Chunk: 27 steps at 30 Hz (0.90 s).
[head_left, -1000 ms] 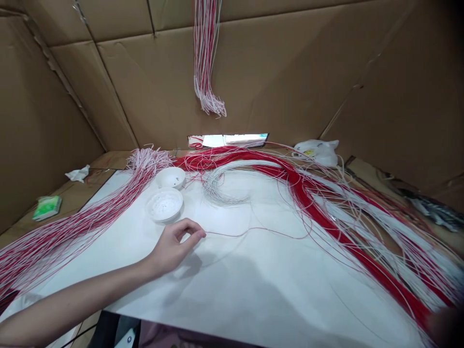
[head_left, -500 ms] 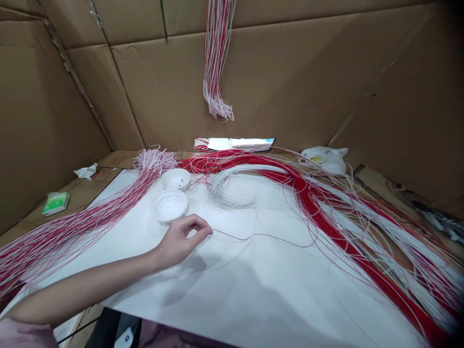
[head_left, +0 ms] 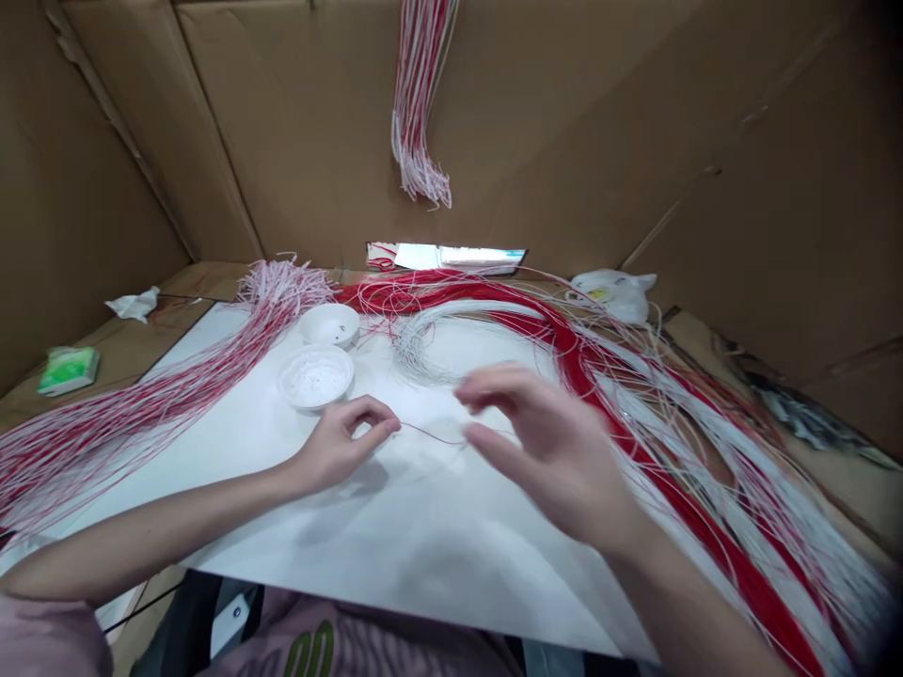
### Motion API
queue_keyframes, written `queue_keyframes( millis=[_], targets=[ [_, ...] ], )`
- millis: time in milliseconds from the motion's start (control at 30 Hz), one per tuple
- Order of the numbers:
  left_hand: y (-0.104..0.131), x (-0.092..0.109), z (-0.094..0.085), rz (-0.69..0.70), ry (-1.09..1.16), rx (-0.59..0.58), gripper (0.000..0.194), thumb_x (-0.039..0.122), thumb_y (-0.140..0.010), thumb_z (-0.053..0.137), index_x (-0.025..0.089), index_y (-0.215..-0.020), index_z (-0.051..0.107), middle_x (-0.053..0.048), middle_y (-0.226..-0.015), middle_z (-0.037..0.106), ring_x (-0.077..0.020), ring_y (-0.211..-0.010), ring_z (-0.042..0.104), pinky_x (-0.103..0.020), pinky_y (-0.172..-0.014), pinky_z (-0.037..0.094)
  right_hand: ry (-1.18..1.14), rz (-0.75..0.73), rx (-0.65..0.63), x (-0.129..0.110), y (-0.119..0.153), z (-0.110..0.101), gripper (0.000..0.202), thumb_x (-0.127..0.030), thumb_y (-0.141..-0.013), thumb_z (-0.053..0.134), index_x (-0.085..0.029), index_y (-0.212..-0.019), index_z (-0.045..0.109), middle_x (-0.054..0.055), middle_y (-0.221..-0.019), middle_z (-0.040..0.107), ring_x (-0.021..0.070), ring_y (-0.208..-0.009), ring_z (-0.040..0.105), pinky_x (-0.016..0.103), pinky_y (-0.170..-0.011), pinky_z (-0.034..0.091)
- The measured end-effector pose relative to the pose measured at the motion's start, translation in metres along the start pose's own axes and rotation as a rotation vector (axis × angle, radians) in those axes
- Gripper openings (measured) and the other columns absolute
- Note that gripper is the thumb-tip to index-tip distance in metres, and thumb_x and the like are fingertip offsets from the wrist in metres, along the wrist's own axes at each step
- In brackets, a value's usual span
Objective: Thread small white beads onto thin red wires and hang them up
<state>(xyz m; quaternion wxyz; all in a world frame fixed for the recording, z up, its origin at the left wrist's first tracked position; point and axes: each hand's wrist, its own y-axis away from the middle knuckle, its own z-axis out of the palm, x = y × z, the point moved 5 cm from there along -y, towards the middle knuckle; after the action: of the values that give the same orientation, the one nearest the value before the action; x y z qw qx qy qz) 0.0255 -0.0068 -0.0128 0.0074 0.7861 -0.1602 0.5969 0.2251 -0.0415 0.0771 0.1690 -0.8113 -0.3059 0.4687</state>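
Observation:
My left hand point(head_left: 349, 444) pinches the end of a thin red cord point(head_left: 432, 435) between thumb and forefinger, just above the white tabletop. From there the cord runs right, passing behind my right hand point(head_left: 546, 447). That hand is blurred by motion, its thumb and fingers apart with nothing visible between them. Close to my left hand stands a white bowl point(head_left: 316, 378) with small white bits in it. Behind it is a second white bowl point(head_left: 329, 325) holding a few tiny dark specks.
Red and white cords point(head_left: 198, 376) lie in a bundle at left. A thick red hank point(head_left: 575, 362) with white strands curves along the back and right. More cords point(head_left: 421, 103) hang from the cardboard wall point(head_left: 564, 122). A tissue pack point(head_left: 69, 370) and plastic bag point(head_left: 613, 294) sit behind.
My right hand has come into view from the right, over the cord. My left hand keeps its pinch on the cord end. The view has tilted slightly downward.

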Motion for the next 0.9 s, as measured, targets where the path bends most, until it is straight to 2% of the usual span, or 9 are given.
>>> queue_keyframes(
  millis=[67, 167, 267, 400, 633, 767, 900],
  targets=[
    [0.0, -0.003, 0.001, 0.021, -0.039, -0.002, 0.017, 0.032, -0.088, 0.064, 0.016, -0.087, 0.068, -0.005, -0.085, 0.07, -0.0154, -0.08, 0.063, -0.027, -0.076, 0.048, -0.015, 0.059, -0.087, 0.024, -0.015, 0.027, 0.021, -0.029, -0.088, 0.066, -0.023, -0.108, 0.063, 0.006, -0.107, 0.067, 0.0191, -0.1, 0.063, 0.032, -0.084, 0.054],
    [0.001, -0.011, 0.005, 0.038, -0.071, -0.003, 0.015, 0.031, -0.088, 0.063, 0.017, -0.088, 0.068, -0.004, -0.087, 0.07, -0.0149, -0.081, 0.063, -0.027, -0.077, 0.048, -0.071, 0.172, -0.204, 0.054, -0.009, 0.066, 0.018, -0.029, -0.086, 0.068, -0.02, -0.102, 0.066, 0.004, -0.098, 0.069, 0.0179, -0.093, 0.065, 0.032, -0.084, 0.052],
    [0.001, -0.018, 0.004, 0.005, -0.107, 0.043, 0.015, 0.032, -0.087, 0.064, 0.018, -0.087, 0.069, -0.003, -0.086, 0.07, -0.0147, -0.08, 0.064, -0.026, -0.074, 0.049, -0.122, 0.271, -0.19, 0.067, 0.005, 0.082, 0.009, -0.026, -0.087, 0.066, -0.019, -0.092, 0.068, 0.002, -0.086, 0.07, 0.0147, -0.08, 0.065, 0.028, -0.074, 0.052],
    [-0.002, -0.019, 0.002, 0.0, -0.142, 0.076, 0.014, 0.032, -0.085, 0.067, 0.018, -0.083, 0.07, -0.002, -0.081, 0.071, -0.0143, -0.077, 0.064, -0.025, -0.072, 0.049, -0.158, 0.347, -0.11, 0.073, 0.014, 0.081, 0.006, -0.022, -0.087, 0.065, -0.019, -0.084, 0.07, 0.001, -0.078, 0.071, 0.0132, -0.072, 0.064, 0.025, -0.067, 0.049],
    [-0.002, -0.022, 0.004, -0.008, -0.14, 0.056, 0.016, 0.034, -0.085, 0.067, 0.019, -0.084, 0.071, -0.002, -0.082, 0.07, -0.0146, -0.077, 0.064, -0.026, -0.071, 0.049, -0.294, 0.39, -0.04, 0.075, 0.017, 0.082, 0.008, -0.025, -0.087, 0.066, -0.02, -0.085, 0.071, 0.001, -0.078, 0.07, 0.0129, -0.069, 0.064, 0.025, -0.064, 0.049],
    [-0.004, -0.02, 0.004, 0.015, -0.16, 0.011, 0.017, 0.035, -0.087, 0.064, 0.019, -0.088, 0.07, -0.004, -0.086, 0.07, -0.0161, -0.08, 0.064, -0.028, -0.074, 0.05, -0.195, 0.333, -0.053, 0.076, 0.017, 0.079, 0.009, -0.025, -0.088, 0.063, -0.02, -0.084, 0.07, 0.001, -0.078, 0.068, 0.0123, -0.069, 0.06, 0.025, -0.064, 0.047],
    [-0.009, -0.017, -0.002, 0.083, -0.342, -0.004, 0.017, 0.028, -0.09, 0.057, 0.019, -0.098, 0.069, -0.005, -0.095, 0.069, -0.0175, -0.087, 0.063, -0.031, -0.08, 0.05, -0.064, 0.327, -0.052, 0.083, 0.017, 0.073, 0.009, -0.023, -0.089, 0.059, -0.019, -0.084, 0.066, 0.001, -0.081, 0.064, 0.0106, -0.062, 0.051, 0.025, -0.061, 0.044]
  ],
)
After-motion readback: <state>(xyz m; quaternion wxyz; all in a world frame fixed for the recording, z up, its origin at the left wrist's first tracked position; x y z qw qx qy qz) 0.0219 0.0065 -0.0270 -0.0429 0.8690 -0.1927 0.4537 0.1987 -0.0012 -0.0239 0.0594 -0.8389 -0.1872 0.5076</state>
